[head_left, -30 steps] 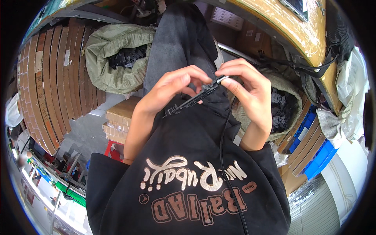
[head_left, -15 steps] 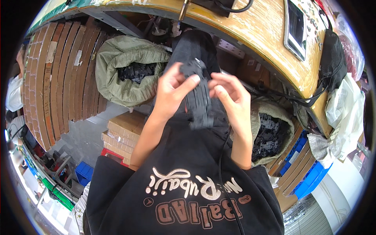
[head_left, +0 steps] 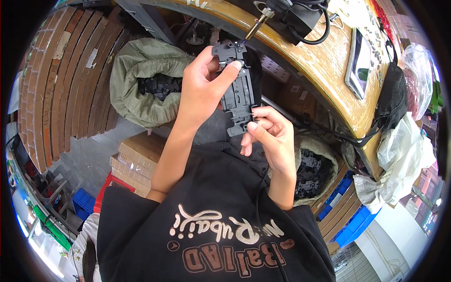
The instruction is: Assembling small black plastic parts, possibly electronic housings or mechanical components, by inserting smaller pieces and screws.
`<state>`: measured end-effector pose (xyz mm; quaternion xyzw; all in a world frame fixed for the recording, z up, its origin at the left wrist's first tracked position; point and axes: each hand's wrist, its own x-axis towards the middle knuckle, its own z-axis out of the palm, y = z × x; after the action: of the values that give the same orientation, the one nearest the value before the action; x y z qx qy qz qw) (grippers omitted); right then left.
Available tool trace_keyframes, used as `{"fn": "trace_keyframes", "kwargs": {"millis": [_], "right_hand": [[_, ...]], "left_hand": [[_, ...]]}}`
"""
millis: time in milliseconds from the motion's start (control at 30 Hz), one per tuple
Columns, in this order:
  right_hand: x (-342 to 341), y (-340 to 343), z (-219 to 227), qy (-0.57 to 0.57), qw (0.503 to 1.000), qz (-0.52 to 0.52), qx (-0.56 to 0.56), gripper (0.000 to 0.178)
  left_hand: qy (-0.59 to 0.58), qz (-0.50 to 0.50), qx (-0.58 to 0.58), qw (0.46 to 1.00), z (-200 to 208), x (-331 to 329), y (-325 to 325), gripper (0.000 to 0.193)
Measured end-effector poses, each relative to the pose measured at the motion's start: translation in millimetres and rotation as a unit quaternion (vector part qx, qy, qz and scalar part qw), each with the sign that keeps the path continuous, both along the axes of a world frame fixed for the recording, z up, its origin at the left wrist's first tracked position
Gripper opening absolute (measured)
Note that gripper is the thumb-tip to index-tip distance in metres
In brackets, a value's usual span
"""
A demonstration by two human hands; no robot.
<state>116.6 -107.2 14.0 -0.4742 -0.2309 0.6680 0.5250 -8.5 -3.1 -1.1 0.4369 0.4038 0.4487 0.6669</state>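
We hold a black, roughly rectangular moulded plastic frame (head_left: pixel 237 96), full of cut-outs and small posts, in the air above our lap, just off the near edge of the wooden, yellow-brown tabletop (head_left: pixel 314 54). Our left hand (head_left: pixel 204 87) grasps its upper end, the thumb pressed flat on the face and the other fingers tucked behind. Our right hand (head_left: pixel 272 134) has the lower right corner lightly pinched, thumb at the face and fingers curled around the edge.

The frame's upper end sits right by the tip of a slim brass-coloured metal tool (head_left: pixel 258 24), which slants down over the tabletop's near edge; we cannot tell whether the two touch. Toward the tabletop's right edge lies a flat, silver-rimmed device with a dark glossy face (head_left: pixel 361 63), with small metal pieces (head_left: pixel 373 37) scattered beyond it. A black mesh bag (head_left: pixel 393 91) is at that right edge.

To our left stands an olive-green woven sack (head_left: pixel 129 94) with dark plastic pieces (head_left: pixel 159 87) inside, beside a row of brown flattened cardboard (head_left: pixel 61 84). Near our right forearm, a second khaki sack (head_left: pixel 312 141) holds similar black parts (head_left: pixel 307 174).
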Motion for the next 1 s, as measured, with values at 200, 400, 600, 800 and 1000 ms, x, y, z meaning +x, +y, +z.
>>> {"fn": "trace_keyframes", "kwargs": {"millis": [200,400,600,800,1000], "right_hand": [[-1,-1,4,-0.004,1.000,-0.006,0.006,0.015],[-2,-4,4,0.001,1.000,-0.011,0.010,0.015],[-3,-6,7,0.007,1.000,-0.016,0.020,0.016],[-5,-3,-3,0.016,1.000,-0.022,0.008,0.015],[-7,-1,0,0.015,0.999,-0.027,0.007,0.014]], "left_hand": [[-0.029,-0.004,0.007,1.000,1,2,1,0.016],[-0.011,-0.027,-0.002,1.000,4,-2,0,0.017],[-0.024,-0.026,0.016,0.999,3,-2,1,0.017],[0.007,-0.030,0.025,0.999,-7,-1,4,0.018],[0.006,-0.019,0.038,0.999,-10,0,6,0.018]]}}
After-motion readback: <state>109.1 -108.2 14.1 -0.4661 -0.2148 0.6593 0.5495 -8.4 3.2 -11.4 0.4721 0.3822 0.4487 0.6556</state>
